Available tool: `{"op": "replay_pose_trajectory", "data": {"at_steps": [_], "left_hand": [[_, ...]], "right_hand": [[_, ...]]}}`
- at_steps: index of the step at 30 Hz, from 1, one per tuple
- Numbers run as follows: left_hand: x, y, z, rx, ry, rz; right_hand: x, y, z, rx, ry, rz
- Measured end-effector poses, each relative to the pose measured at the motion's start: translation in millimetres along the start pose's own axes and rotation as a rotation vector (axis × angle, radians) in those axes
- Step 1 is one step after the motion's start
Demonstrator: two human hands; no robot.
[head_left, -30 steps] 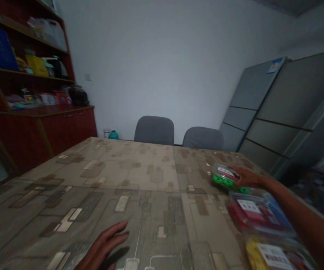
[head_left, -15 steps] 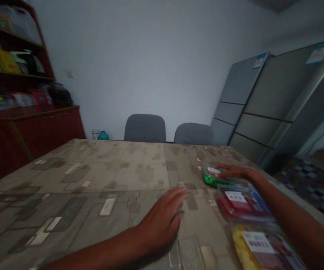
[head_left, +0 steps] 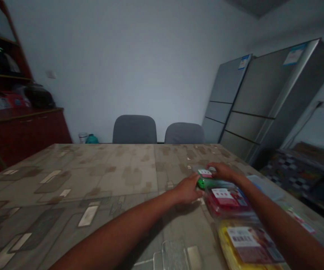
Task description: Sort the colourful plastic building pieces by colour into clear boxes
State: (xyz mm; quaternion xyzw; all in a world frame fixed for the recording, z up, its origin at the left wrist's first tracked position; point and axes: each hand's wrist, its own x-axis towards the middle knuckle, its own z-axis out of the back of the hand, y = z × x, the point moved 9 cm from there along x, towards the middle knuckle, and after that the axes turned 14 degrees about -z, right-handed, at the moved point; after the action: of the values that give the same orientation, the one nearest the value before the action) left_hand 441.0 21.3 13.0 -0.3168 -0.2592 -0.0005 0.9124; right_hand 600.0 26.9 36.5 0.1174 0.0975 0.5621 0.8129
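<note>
A clear plastic box with green contents [head_left: 204,183] and a white and red label lies toward the right side of the table. My left hand [head_left: 188,189] is at its left end, fingers against the side and thumb at the near corner. From the right, my right hand [head_left: 220,172] grips the same box, its fingers curled over the top and far edge. Nearer me lies a clear box with red contents [head_left: 225,200]. Closest is another with yellow contents [head_left: 243,240], partly under my right forearm.
Clear plastic packs [head_left: 264,186] lie right of my right forearm. The table [head_left: 102,165] has a patterned cover. Two grey chairs [head_left: 135,129] stand at its far side. A grey fridge [head_left: 263,90] is at the right and a red cabinet [head_left: 32,131] at the left.
My left hand has moved right and forward to the green box. My right hand's fingers have curled over that box. The view has turned slightly right.
</note>
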Motion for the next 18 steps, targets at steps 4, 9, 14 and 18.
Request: {"op": "replay_pose_trajectory", "data": {"at_steps": [4,9,14,18], "left_hand": [[-20.3,-10.7,5.8,0.035,-0.011,0.027],[-52.1,-64.8,-4.2,0.005,0.012,-0.037],[-71.2,-111.3,-42.6,-0.174,0.037,-0.081],[-72.8,-103.5,-70.0,-0.258,0.041,0.062]], "right_hand": [[-33.4,7.6,27.4,0.073,-0.147,-0.022],[-127.7,-7.9,44.5,0.119,-0.278,-0.109],[-215.8,-61.6,21.6,-0.045,-0.417,-0.418],[-235.7,-79.0,-2.8,-0.12,-0.398,-0.536]]}}
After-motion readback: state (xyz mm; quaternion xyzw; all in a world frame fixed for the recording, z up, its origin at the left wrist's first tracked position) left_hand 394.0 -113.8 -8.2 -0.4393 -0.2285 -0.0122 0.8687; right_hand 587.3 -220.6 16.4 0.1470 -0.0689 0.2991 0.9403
